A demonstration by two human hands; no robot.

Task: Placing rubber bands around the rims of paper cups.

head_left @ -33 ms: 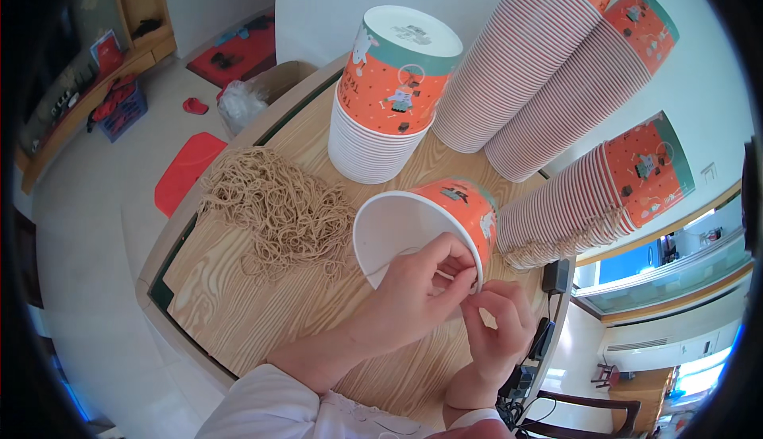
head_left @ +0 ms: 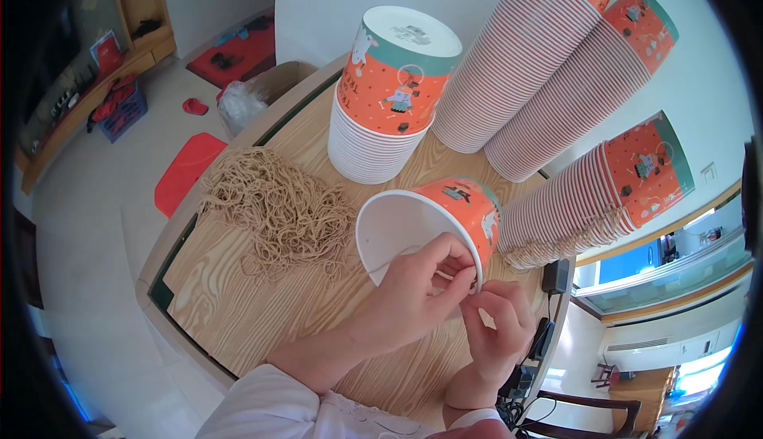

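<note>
A paper bucket (head_left: 402,220), white inside with an orange and green printed outside, lies tilted on the table with its mouth toward me. My left hand (head_left: 420,286) reaches across the mouth, its fingers closed on the lower right rim. My right hand (head_left: 501,326) is just outside that rim, thumb and forefinger pinched together; what they hold is too small to make out. A thin strand of cord (head_left: 387,264) crosses the inside of the bucket to my left hand. To the left lies a tangled heap of tan cords (head_left: 278,208).
An upside-down stack of printed buckets (head_left: 373,149) stands behind. Tall nested stacks (head_left: 520,61) lean by the wall. A lower stack (head_left: 556,212) at right has cords along its side. Black adapters and cables (head_left: 520,379) sit at the wooden table's (head_left: 230,304) right edge.
The bucket has shifted very slightly to the right. Both hands stay in almost the same place at its rim.
</note>
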